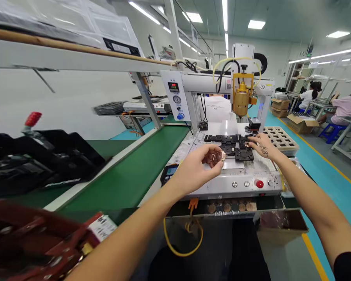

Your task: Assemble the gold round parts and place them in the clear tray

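Between the thumb and fingers of my left hand (203, 166) is a round copper-coloured coil (218, 157), held up in front of the machine bed. My right hand (260, 145) reaches to the black fixture (244, 154), its thumb and forefinger close together at the fixture's upper right part. A small shiny thing shows near those fingertips, too small to make out. Above the fixture hangs the machine's gold-coloured head (241, 102).
A green conveyor belt (134, 168) runs along the left. The machine's front panel has a red button (259, 184). A tray with cut-outs (280, 141) stands right of the machine. More round coils (227, 207) lie below the panel. People sit at the far right.
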